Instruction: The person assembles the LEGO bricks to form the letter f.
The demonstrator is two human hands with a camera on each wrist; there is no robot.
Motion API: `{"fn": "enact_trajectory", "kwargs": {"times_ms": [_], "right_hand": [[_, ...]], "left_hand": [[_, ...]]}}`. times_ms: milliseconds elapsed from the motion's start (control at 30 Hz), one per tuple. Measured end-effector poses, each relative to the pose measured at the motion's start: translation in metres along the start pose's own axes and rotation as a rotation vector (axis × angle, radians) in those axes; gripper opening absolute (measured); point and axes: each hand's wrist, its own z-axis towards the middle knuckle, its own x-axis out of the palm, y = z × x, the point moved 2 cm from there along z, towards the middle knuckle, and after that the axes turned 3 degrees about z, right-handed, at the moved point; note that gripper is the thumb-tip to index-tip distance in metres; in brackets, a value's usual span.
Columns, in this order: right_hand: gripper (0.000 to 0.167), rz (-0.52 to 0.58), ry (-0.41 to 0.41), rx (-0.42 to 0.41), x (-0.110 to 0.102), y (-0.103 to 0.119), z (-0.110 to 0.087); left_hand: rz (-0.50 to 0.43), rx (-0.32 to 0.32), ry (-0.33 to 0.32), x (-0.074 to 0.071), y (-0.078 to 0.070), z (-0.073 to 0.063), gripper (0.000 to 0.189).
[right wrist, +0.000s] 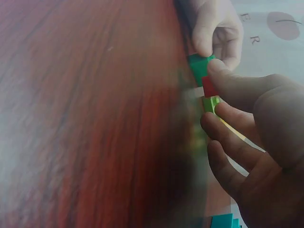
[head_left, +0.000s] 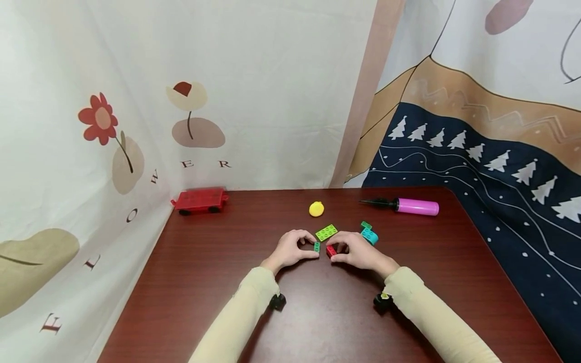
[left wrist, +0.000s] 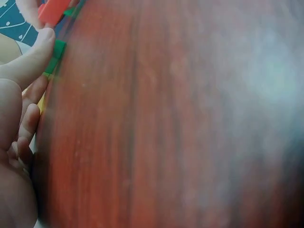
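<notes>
Over the middle of the table my left hand [head_left: 294, 248] pinches a small green toy brick [head_left: 316, 246] between thumb and fingers. Just to its right, my right hand [head_left: 356, 250] pinches a red toy brick [head_left: 331, 251], thumb on the near side. A narrow gap separates the two bricks in the head view. The right wrist view shows the green brick [right wrist: 201, 67] beside the red brick [right wrist: 208, 87], which the right thumb partly covers. Behind both hands lies a lime-green brick [head_left: 326, 232], studs up. In the left wrist view the left thumb partly hides the green brick [left wrist: 57, 54].
Beyond the right hand are a teal brick [head_left: 369, 236] and a small green brick [head_left: 365, 225]. A yellow round object [head_left: 316, 208] sits farther back. A red wheeled toy wagon [head_left: 199, 200] stands back left; a pink-purple hand pump [head_left: 416, 206] lies back right. Printed cloth hangs behind the table [head_left: 204, 287].
</notes>
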Motion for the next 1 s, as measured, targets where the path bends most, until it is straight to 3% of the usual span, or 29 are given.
{"fn": "enact_trajectory", "kwargs": {"times_ms": [333,1000], "right_hand": [[0.043,0.127,-0.088,0.055,0.0,-0.002,0.007],[0.035,0.18,-0.157,0.045,0.02,0.007,0.026]], "left_hand": [[-0.008,-0.053,-0.002,0.003,-0.001,-0.005,0.033],[0.001,-0.084,-0.04,0.004,-0.002,0.0,0.035]]}}
